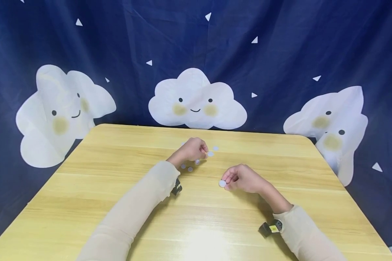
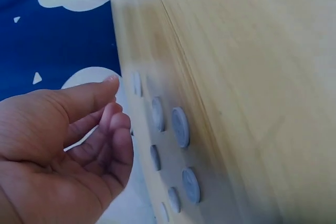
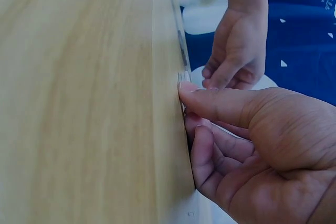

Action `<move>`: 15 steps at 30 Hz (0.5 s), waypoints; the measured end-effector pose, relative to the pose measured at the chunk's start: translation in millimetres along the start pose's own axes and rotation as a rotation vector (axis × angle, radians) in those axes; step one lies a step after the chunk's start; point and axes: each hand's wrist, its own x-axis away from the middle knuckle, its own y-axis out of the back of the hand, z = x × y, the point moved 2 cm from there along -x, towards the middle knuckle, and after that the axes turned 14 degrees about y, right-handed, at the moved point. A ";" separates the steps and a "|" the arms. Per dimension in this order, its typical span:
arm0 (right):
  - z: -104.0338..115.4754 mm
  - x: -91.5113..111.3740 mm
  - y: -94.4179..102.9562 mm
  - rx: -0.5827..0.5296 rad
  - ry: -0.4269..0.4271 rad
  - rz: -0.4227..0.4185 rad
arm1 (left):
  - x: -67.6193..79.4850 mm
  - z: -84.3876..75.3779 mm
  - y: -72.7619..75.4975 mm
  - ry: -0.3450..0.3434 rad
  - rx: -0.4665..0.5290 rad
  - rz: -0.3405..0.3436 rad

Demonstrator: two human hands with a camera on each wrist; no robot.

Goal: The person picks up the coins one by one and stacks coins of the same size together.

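Note:
My left hand (image 1: 193,149) hovers by a loose group of silver-grey coins toward the back of the table. Its fingers are loosely curled with a small gap to the thumb, and nothing shows between them in the left wrist view. Close to its fingertips lies one coin (image 1: 210,154), and another coin (image 1: 216,148) is just behind it. More coins, such as this larger coin (image 2: 180,127), lie flat, spread near that hand. Nearer the front, my right hand (image 1: 245,178) pinches a coin (image 1: 222,183) at its edge between thumb and fingers, low over the tabletop.
A light wooden table (image 1: 196,210) with rounded back corners fills the lower view. Behind its back edge hangs a dark blue curtain (image 1: 124,43) printed with smiling clouds and small white triangles. A black camera (image 1: 270,228) is strapped to the right wrist.

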 end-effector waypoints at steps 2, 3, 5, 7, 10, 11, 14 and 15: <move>-0.5 0.3 -0.3 -0.001 0.000 0.000 | -4.7 -1.0 -1.9 0.000 0.007 0.012; -0.5 0.2 -0.7 -0.001 0.001 0.000 | -6.6 -1.6 -2.6 0.002 0.008 0.015; -0.7 0.1 -0.9 -0.003 0.005 0.003 | -9.5 -3.5 -4.5 0.008 0.009 0.021; -0.8 0.0 -0.8 0.000 0.006 0.004 | -11.6 -5.9 -6.4 0.014 0.013 0.025; -1.0 -0.1 0.0 0.008 0.006 0.004 | -14.9 -9.4 -8.7 0.025 0.015 0.027; -1.2 -0.1 0.3 0.009 0.005 0.003 | -16.2 -10.4 -9.1 0.029 0.015 0.024; -1.2 -0.3 0.5 0.007 0.005 0.004 | -20.4 -11.5 -10.8 0.050 -0.002 0.008; -1.3 -0.4 0.4 0.006 0.007 0.005 | -21.6 -11.4 -11.6 0.060 -0.011 0.006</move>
